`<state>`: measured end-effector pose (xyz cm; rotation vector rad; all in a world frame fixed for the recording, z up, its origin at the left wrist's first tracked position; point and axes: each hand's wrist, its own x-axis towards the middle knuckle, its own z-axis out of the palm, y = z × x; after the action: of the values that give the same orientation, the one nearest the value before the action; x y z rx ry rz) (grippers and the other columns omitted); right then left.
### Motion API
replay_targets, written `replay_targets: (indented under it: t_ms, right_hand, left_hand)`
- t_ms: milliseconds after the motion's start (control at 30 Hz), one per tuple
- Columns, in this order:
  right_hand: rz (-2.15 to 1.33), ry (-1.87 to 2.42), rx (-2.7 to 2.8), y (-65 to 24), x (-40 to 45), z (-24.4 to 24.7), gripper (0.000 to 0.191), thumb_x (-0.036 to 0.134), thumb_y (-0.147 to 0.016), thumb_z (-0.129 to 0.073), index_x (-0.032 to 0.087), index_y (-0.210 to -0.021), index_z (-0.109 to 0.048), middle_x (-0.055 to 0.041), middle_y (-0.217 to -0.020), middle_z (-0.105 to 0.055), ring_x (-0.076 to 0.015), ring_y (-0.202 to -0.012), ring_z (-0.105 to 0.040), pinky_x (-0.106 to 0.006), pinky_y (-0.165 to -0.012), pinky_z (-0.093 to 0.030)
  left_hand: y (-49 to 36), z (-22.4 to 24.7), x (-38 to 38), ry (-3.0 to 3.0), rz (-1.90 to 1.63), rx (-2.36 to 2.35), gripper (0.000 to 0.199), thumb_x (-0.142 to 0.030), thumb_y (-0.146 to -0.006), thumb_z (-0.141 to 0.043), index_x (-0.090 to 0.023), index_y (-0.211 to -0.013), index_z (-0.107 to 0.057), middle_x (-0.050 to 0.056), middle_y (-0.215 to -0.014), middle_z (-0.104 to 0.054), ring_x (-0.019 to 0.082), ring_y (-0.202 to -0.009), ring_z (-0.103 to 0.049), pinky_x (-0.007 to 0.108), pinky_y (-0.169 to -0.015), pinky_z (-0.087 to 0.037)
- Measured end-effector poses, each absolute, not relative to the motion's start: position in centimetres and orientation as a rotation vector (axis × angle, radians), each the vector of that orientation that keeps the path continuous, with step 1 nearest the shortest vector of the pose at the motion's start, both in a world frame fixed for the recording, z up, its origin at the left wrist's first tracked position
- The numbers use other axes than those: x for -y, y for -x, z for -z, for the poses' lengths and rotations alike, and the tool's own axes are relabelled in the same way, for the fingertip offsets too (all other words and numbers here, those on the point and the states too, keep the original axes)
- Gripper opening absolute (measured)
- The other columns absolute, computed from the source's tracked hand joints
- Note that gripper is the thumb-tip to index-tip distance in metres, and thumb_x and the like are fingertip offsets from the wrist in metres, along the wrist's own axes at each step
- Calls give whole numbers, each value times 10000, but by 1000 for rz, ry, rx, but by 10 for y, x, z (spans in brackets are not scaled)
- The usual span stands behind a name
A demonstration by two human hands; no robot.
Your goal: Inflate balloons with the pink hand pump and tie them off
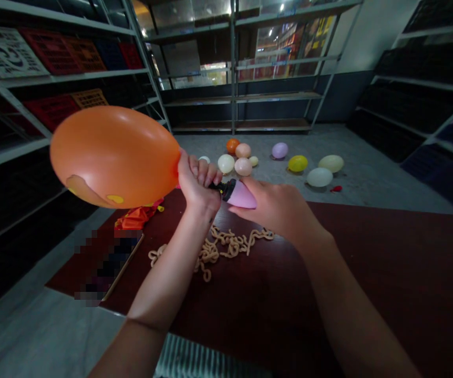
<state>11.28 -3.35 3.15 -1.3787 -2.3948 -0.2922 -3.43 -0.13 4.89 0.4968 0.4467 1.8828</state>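
A large inflated orange balloon (116,157) points left from my left hand (198,181), which is closed round its neck. Out of the other side of that hand comes the black nozzle end of a pink and black balloon pump (242,194). My right hand (277,207) is wrapped round the pump's pink body and hides part of it. How far the nozzle sits in the balloon's neck is hidden by my left fingers. Under both hands, a tangle of beige twisted cord (230,244) lies on the dark red-brown table (368,283).
Limp orange and red balloons (135,218) lie at the table's left, near a flat, blurred-out device (116,262). On the floor beyond are several inflated balloons (297,164) and a small red one (336,188). Metal shelves (232,94) with crates (49,50) stand around.
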Motion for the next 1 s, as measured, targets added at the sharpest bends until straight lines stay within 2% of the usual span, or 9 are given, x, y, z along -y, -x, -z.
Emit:
replay_targets:
  t_ms: [100, 267, 400, 567, 800, 1000]
  right_hand:
    - [289, 1354, 2368, -110, 34, -31, 504, 546, -892, -555, 214, -1270, -583, -84, -1050, -742, -260, -874, -684, -323, -661, -402]
    - [322, 1350, 2369, -117, 32, -28, 483, 551, -889, -543, 230, -1244, -609, -69, -1071, -735, -275, -916, -682, -336, -686, -431]
    - [422, 1359, 2367, -132, 28, -30, 522, 552, -874, -547, 244, -1291, -609, -81, -1086, -734, -287, -896, -684, -371, -686, -458]
    - [457, 1416, 2298, -149, 26, -36, 432, 496, -852, -597, 310, -1238, -648, -77, -999, -740, -300, -864, -679, -397, -687, -463]
    - [661, 1388, 2255, -158, 21, -31, 438, 556, -868, -566, 236, -1147, -674, -77, -959, -741, -269, -826, -676, -362, -671, -431]
    - [699, 1436, 2274, -160, 24, -39, 472, 522, -870, -585, 214, -1223, -641, -108, -1073, -730, -276, -844, -655, -347, -644, -351]
  left_hand:
    - [45, -55, -2, -485, -1893, -443, 612, -462, -989, -518, -192, -537, -207, -79, -412, -164, 65, -324, -165, 230, -354, -197]
    - [73, -61, -6, -453, -1969, -439, 588, -413, -991, -525, -197, -533, -225, -76, -421, -180, 63, -322, -196, 233, -365, -223]
    - [98, -66, -8, -423, -2043, -434, 562, -358, -970, -555, -203, -533, -239, -75, -428, -180, 63, -324, -201, 243, -368, -229]
    - [111, -70, -9, -377, -2083, -406, 562, -351, -1009, -482, -198, -540, -212, -74, -427, -169, 59, -328, -185, 230, -370, -232]
    - [97, -70, -6, -427, -2047, -381, 637, -472, -981, -541, -195, -507, -218, -63, -405, -160, 70, -325, -175, 259, -366, -218]
    - [100, -69, -11, -426, -1992, -324, 640, -453, -1026, -452, -188, -503, -196, -57, -387, -150, 71, -319, -162, 246, -367, -239]
